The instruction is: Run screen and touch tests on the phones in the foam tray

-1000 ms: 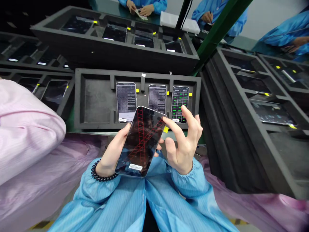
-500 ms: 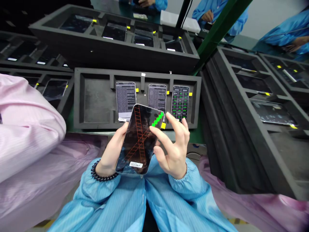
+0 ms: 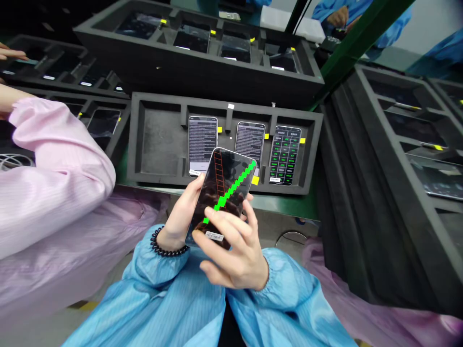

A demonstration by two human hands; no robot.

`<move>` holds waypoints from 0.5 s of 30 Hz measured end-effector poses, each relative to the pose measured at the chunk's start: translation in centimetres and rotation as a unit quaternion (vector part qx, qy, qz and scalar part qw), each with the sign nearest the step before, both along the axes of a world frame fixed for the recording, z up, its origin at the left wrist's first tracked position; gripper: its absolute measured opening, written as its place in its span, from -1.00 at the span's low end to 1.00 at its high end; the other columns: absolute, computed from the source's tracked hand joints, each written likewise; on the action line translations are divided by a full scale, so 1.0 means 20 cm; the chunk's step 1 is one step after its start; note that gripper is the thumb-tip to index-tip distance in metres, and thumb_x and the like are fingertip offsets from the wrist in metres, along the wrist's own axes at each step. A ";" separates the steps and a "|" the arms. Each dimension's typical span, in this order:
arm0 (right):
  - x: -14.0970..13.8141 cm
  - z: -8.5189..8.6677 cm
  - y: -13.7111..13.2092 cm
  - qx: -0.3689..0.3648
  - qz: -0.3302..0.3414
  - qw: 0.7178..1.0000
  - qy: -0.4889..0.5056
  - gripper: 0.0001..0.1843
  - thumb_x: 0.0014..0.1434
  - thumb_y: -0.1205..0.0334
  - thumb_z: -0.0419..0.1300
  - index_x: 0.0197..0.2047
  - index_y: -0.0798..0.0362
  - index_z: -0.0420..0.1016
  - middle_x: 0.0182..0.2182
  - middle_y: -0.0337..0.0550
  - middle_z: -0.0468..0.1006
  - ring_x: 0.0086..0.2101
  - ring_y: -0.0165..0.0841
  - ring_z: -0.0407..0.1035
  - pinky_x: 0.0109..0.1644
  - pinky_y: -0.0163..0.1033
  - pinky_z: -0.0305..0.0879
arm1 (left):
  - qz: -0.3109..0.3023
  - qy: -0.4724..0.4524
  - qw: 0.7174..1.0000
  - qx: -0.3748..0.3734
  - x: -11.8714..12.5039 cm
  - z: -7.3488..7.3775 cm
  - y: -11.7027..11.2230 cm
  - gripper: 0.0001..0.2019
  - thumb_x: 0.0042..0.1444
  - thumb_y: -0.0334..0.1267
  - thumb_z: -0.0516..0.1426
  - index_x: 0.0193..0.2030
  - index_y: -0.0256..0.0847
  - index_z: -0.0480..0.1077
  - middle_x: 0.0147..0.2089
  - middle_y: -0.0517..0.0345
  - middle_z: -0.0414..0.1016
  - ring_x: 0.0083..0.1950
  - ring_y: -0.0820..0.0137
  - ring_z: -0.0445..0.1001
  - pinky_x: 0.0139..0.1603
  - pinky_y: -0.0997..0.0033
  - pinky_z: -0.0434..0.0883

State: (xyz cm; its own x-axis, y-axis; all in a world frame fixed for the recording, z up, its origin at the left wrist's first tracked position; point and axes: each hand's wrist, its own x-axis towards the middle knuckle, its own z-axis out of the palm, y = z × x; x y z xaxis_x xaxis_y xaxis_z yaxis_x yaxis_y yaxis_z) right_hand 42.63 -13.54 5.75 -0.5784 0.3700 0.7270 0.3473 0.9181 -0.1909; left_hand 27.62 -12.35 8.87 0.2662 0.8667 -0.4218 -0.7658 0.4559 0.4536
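Observation:
My left hand grips a black smartphone by its left edge, tilted over my lap. Its screen shows a red ladder pattern with a green stepped diagonal running from top right to bottom left. My right hand lies over the phone's lower part, its index fingertip touching the screen at the diagonal's lower end, the other fingers spread. A black bead bracelet circles my left wrist. Behind the phone a dark foam tray holds three lit phones in its slots.
More foam trays with dark phones stand behind, at the left and stacked at the right. A neighbour's pink sleeve reaches in from the left. People in blue coats work at the back. A green post slants upward.
My right index finger has slid down the screen from top right to bottom left, and the green trace has grown along the diagonal. The view has shifted a little.

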 end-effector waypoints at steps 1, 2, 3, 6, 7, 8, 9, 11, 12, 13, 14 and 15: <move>-0.01 -0.01 -0.02 0.008 0.012 1.000 -0.008 -0.55 0.47 0.11 -0.12 -0.02 -0.06 0.61 0.14 -0.13 0.58 0.22 -0.35 0.30 0.54 0.15 -0.08 | -0.024 -0.008 1.000 0.014 -0.01 0.00 0.00 -0.34 0.39 0.10 -0.17 0.19 -0.42 0.48 0.08 -0.18 0.61 0.18 0.06 0.55 0.30 0.07 0.43; -0.01 -0.01 -0.03 0.017 0.027 0.999 -0.020 -0.55 0.46 0.12 -0.12 -0.04 -0.09 0.62 0.12 -0.20 0.59 0.24 -0.37 0.27 0.55 0.16 -0.11 | -0.038 -0.015 0.999 0.028 -0.01 0.00 0.00 -0.32 0.38 0.12 -0.16 0.15 -0.44 0.50 0.09 -0.22 0.60 0.15 0.06 0.57 0.25 0.09 0.47; -0.01 -0.02 -0.04 0.028 0.044 0.998 -0.030 -0.55 0.46 0.12 -0.12 -0.06 -0.13 0.63 0.11 -0.26 0.60 0.27 -0.39 0.24 0.56 0.17 -0.14 | -0.043 -0.022 0.998 0.039 -0.01 -0.01 -0.01 -0.32 0.38 0.13 -0.14 0.12 -0.45 0.52 0.11 -0.24 0.59 0.11 0.07 0.58 0.20 0.12 0.50; 0.01 0.01 -0.01 0.043 0.086 0.995 -0.033 -0.56 0.45 0.08 -0.11 -0.05 -0.18 0.63 0.15 -0.32 0.56 0.30 -0.40 0.19 0.58 0.16 -0.19 | -0.047 -0.035 0.997 0.042 -0.02 -0.01 -0.01 -0.36 0.37 0.13 -0.10 0.08 -0.43 0.54 0.11 -0.21 0.60 0.06 0.12 0.61 0.12 0.21 0.54; 0.03 0.03 0.02 0.035 0.080 0.996 -0.023 -0.56 0.45 0.07 -0.11 -0.02 -0.16 0.62 0.18 -0.28 0.53 0.28 -0.37 0.21 0.58 0.14 -0.18 | -0.046 -0.035 0.998 0.039 -0.01 -0.01 -0.02 -0.37 0.37 0.12 -0.08 0.08 -0.42 0.54 0.10 -0.18 0.61 0.08 0.12 0.60 0.15 0.21 0.52; 0.04 0.06 0.06 0.022 0.057 0.998 -0.011 -0.55 0.46 0.05 -0.11 0.03 -0.13 0.60 0.21 -0.23 0.49 0.26 -0.34 0.24 0.58 0.12 -0.16 | -0.039 -0.031 0.998 0.034 -0.01 -0.02 -0.02 -0.39 0.37 0.10 -0.07 0.11 -0.40 0.53 0.10 -0.15 0.61 0.12 0.11 0.58 0.21 0.19 0.49; 0.05 0.09 0.10 0.007 0.022 1.000 -0.001 -0.55 0.46 0.04 -0.11 0.08 -0.09 0.59 0.24 -0.17 0.45 0.24 -0.29 0.26 0.57 0.12 -0.13 | -0.028 -0.026 0.999 0.027 -0.01 -0.02 -0.02 -0.43 0.38 0.07 -0.05 0.14 -0.38 0.52 0.10 -0.11 0.61 0.19 0.10 0.55 0.29 0.16 0.44; 0.07 0.15 0.19 -0.015 -0.057 0.998 0.004 -0.57 0.44 0.01 -0.05 0.14 -0.10 0.55 0.30 -0.13 0.37 0.24 -0.17 0.26 0.55 0.17 -0.08 | 0.005 -0.009 1.000 0.017 0.01 -0.03 -0.03 -0.51 0.38 -0.02 -0.01 0.21 -0.32 0.48 0.14 -0.01 0.60 0.32 0.13 0.45 0.43 0.16 0.31; 0.08 0.17 0.23 -0.018 -0.087 0.996 0.003 -0.59 0.43 -0.01 -0.01 0.17 -0.13 0.53 0.33 -0.15 0.33 0.26 -0.12 0.25 0.54 0.20 -0.08 | 0.019 0.002 1.000 0.014 0.01 -0.03 -0.03 -0.54 0.38 -0.07 0.01 0.23 -0.30 0.47 0.16 0.02 0.59 0.37 0.15 0.40 0.47 0.18 0.25; 0.08 0.19 0.26 -0.015 -0.110 0.994 0.000 -0.60 0.42 -0.02 0.02 0.18 -0.17 0.52 0.35 -0.17 0.29 0.28 -0.08 0.22 0.53 0.23 -0.08 | 0.026 0.014 1.000 0.011 0.02 -0.04 -0.04 -0.56 0.37 -0.10 0.02 0.23 -0.28 0.47 0.18 0.06 0.58 0.40 0.18 0.35 0.50 0.21 0.20; 0.08 0.21 0.29 -0.008 -0.125 0.992 -0.002 -0.60 0.41 -0.03 0.03 0.20 -0.19 0.50 0.36 -0.20 0.25 0.29 -0.06 0.20 0.53 0.25 -0.10 | 0.027 0.025 0.999 0.010 0.02 -0.05 -0.04 -0.57 0.36 -0.12 0.04 0.22 -0.27 0.48 0.19 0.08 0.58 0.43 0.19 0.32 0.52 0.23 0.16; 0.08 0.21 0.31 -0.001 -0.133 0.991 -0.003 -0.60 0.42 -0.04 0.02 0.20 -0.21 0.49 0.37 -0.22 0.23 0.31 -0.05 0.18 0.53 0.27 -0.11 | 0.025 0.035 0.999 0.011 0.02 -0.05 -0.05 -0.59 0.35 -0.14 0.06 0.21 -0.26 0.50 0.19 0.10 0.58 0.44 0.20 0.30 0.54 0.25 0.14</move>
